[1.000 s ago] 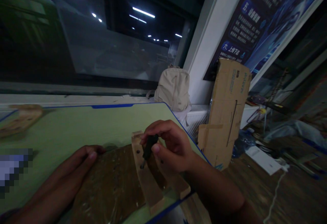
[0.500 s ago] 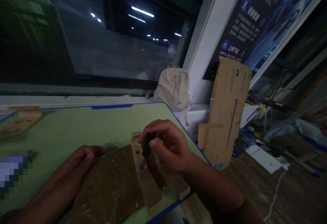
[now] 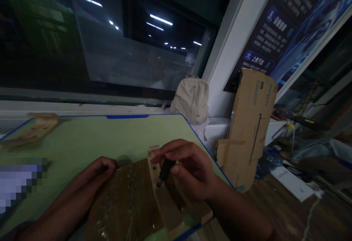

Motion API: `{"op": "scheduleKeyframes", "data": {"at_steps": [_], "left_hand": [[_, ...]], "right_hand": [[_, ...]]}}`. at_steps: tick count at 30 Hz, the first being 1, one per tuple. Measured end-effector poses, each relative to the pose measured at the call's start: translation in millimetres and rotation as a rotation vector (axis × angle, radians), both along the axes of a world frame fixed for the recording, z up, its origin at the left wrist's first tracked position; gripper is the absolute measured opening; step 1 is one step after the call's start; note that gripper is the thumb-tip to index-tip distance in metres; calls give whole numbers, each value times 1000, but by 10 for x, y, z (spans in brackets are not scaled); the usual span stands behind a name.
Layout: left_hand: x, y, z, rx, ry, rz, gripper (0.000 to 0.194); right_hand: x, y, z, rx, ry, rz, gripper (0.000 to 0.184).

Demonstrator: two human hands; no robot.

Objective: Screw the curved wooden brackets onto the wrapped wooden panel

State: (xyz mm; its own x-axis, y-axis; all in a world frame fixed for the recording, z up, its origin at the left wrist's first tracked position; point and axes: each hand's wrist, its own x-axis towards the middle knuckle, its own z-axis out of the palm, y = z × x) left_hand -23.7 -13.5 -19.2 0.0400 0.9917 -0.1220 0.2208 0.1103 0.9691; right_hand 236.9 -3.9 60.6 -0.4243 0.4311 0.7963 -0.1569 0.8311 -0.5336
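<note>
My right hand (image 3: 192, 166) is closed round the dark handle of a screwdriver (image 3: 167, 168), thumb on one side and fingers on the other. The tool leans, its tip at a hole in a pale wooden piece (image 3: 167, 206) with two arms and a slot between them. This piece stands against the right edge of a brown wooden board (image 3: 129, 200) covered in shiny clear film. My left hand (image 3: 103, 169) grips the board's far left edge, its fingers curled and the fingertips partly hidden.
A curved wooden piece with holes (image 3: 41, 129) lies at the table's far left, with a blurred-out screen (image 3: 19, 182) nearer me. Beyond the green table (image 3: 90, 134) a beige backpack (image 3: 191, 100) leans by the window. Flattened cardboard (image 3: 249, 131) stands right of the table.
The whole view has shifted, so everything sits slightly further right and lower. The right hand has turned a little on the screwdriver, whose tip stays at the hole. The left hand keeps its hold.
</note>
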Motion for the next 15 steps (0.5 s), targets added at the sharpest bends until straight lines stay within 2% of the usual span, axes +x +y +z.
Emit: {"op": "scheduleKeyframes", "data": {"at_steps": [1, 3, 5, 7, 9, 11, 13, 15], "left_hand": [[1, 0, 10, 14, -18, -22, 37], [2, -4, 34, 30, -51, -47, 32], [6, -9, 57, 19, -73, -52, 28], [13, -10, 74, 15, -92, -60, 25], [21, -10, 81, 18, -107, -56, 24], [28, -13, 86, 10, -119, -58, 24], [32, -22, 94, -6, -122, -86, 24], [35, -32, 106, -8, -124, -93, 24]], "right_hand": [[-3, 6, -13, -34, 26, 4, 15], [2, 36, -38, -19, 95, -83, 21], [17, 67, -41, 75, 92, -215, 25], [35, 81, -13, 150, 15, -235, 22], [50, 78, 30, 112, -72, -119, 33], [61, 74, 64, -6, -111, 60, 45], [66, 85, 69, -113, -122, 207, 44], [69, 110, 49, -169, -87, 229, 41]]}}
